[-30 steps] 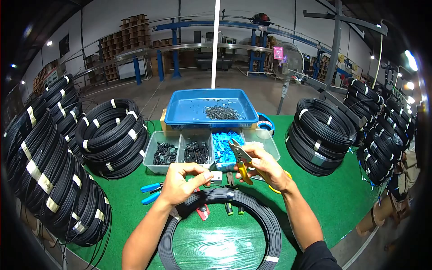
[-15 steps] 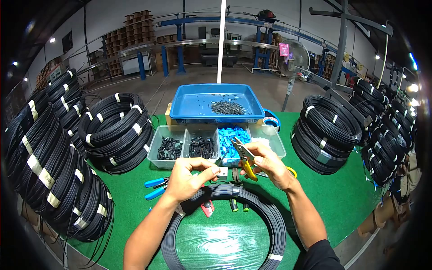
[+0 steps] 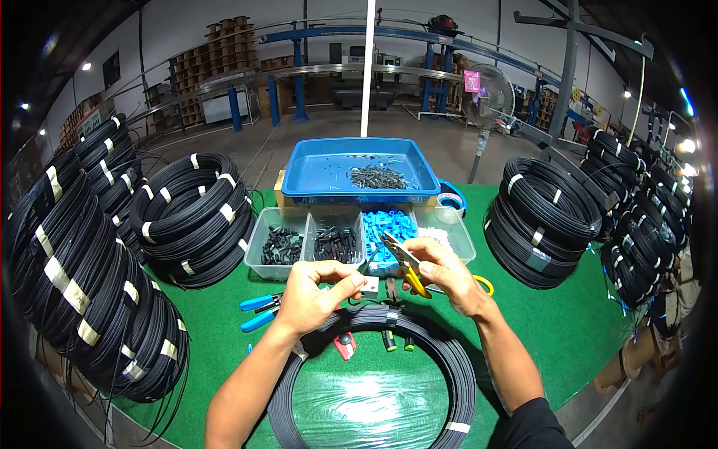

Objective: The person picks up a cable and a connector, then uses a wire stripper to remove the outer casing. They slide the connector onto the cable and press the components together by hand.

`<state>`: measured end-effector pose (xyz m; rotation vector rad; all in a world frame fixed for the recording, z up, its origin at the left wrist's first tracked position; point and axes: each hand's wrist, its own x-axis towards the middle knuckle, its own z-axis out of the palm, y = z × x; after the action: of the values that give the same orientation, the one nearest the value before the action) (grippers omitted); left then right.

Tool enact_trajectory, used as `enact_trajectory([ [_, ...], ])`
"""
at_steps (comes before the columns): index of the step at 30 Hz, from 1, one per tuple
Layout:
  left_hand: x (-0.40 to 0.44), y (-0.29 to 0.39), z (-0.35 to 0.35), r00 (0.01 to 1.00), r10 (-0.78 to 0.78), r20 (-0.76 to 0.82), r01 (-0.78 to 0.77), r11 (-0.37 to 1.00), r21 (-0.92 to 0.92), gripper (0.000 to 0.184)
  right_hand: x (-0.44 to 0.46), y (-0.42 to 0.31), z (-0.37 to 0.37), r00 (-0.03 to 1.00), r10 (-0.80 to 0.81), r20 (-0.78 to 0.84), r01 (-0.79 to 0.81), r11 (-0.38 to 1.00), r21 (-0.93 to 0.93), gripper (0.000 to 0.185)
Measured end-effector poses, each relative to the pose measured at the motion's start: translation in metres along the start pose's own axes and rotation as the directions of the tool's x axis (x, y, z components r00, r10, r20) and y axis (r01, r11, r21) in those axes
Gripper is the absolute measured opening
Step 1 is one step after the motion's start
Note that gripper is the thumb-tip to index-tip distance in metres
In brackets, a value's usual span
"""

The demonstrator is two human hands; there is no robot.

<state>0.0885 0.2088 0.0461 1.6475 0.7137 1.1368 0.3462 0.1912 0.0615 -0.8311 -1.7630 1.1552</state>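
Note:
My left hand [image 3: 318,295] is closed in a pinch around the end of a thin black cable [image 3: 364,266], which points up past the fingertips. At those fingertips is a small grey metal block [image 3: 370,285]; whether it is held or lies behind them I cannot tell. My right hand [image 3: 447,278] grips yellow-handled wire strippers [image 3: 404,258], their jaws pointing up and left, just right of the cable end. Below both hands lies a coil of black cable [image 3: 464,374], bound with pale tape.
A divided clear box [image 3: 262,254] holds black, blue and white small parts. Behind it sits a blue tray [image 3: 314,176] with cable scraps. Blue-handled pliers [image 3: 258,322], a red tool [image 3: 345,346] and green-tipped handles [image 3: 389,342] lie near the coil. Stacked coils [image 3: 187,217] flank the green table.
The wire strippers in my right hand have shifted slightly left and tilted a little. My left hand stays almost in place with the cable end.

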Motion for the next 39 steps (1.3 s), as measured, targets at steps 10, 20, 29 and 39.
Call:
enact_trajectory([
  [10,0.0008,-0.0024,0.0011,0.999,0.047,-0.001,-0.047,0.999,0.017,0.018,-0.0007,0.0042,-0.0005,0.999,0.002,-0.04,-0.004,0.998,-0.067,0.046],
  [20,0.0012,-0.0051,0.0016,0.999,0.044,-0.021,-0.044,0.999,0.013,0.017,0.0002,0.005,0.0002,0.999,-0.01,-0.05,0.006,0.997,-0.078,0.047],
  [29,0.0006,-0.0042,0.0021,1.0,0.024,-0.021,-0.023,0.999,0.022,0.016,0.0001,0.0053,0.0006,0.998,-0.017,-0.068,0.011,0.995,-0.095,0.044],
  [39,-0.0002,-0.0031,0.0009,0.999,-0.036,-0.026,0.036,0.999,-0.006,0.015,-0.0007,0.0037,0.001,0.997,0.019,-0.074,-0.027,0.993,-0.113,0.038],
])
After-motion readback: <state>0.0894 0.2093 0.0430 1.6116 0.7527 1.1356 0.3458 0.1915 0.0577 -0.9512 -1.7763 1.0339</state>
